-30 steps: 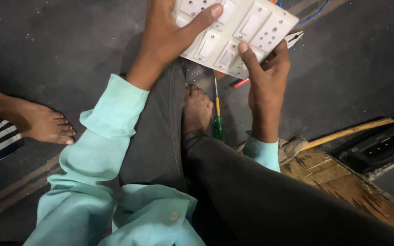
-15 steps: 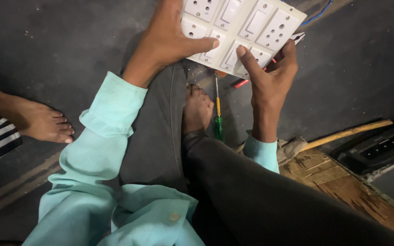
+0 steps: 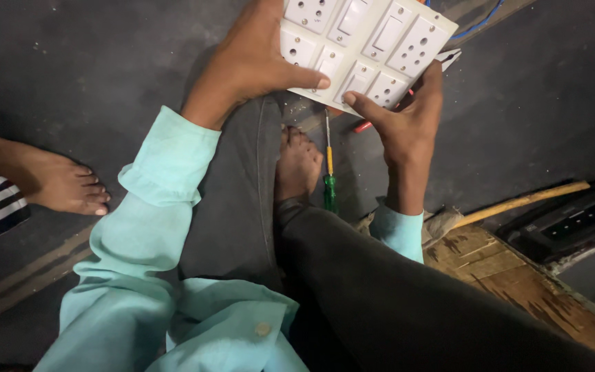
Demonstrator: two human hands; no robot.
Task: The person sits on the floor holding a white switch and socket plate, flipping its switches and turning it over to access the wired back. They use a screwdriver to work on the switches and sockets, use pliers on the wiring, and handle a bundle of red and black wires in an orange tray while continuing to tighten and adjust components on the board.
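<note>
While both hands grip it, a white switch-and-socket panel (image 3: 366, 48) sits tilted at the top of the view, its upper edge cut off by the frame. The left hand (image 3: 253, 58) curls around the panel's left side, thumb laid flat across the front face near the lower edge, fingers hidden behind. The right hand (image 3: 404, 114) holds the lower right corner from beneath, thumb pressed on the front rim, fingers wrapped behind. Both sleeves are pale turquoise.

Just under the panel, a screwdriver (image 3: 328, 172) with a yellow and green handle lies on the dark floor (image 3: 105, 69) beside the person's own bare foot (image 3: 297, 165). A red-handled tool (image 3: 363, 126) peeks out just beside the right thumb. Another person's bare foot (image 3: 56, 182) rests well apart at the left. Open floor spreads left and right of the panel. A wooden board (image 3: 511, 275) and a wooden stick (image 3: 518, 203) lie at the lower right.
</note>
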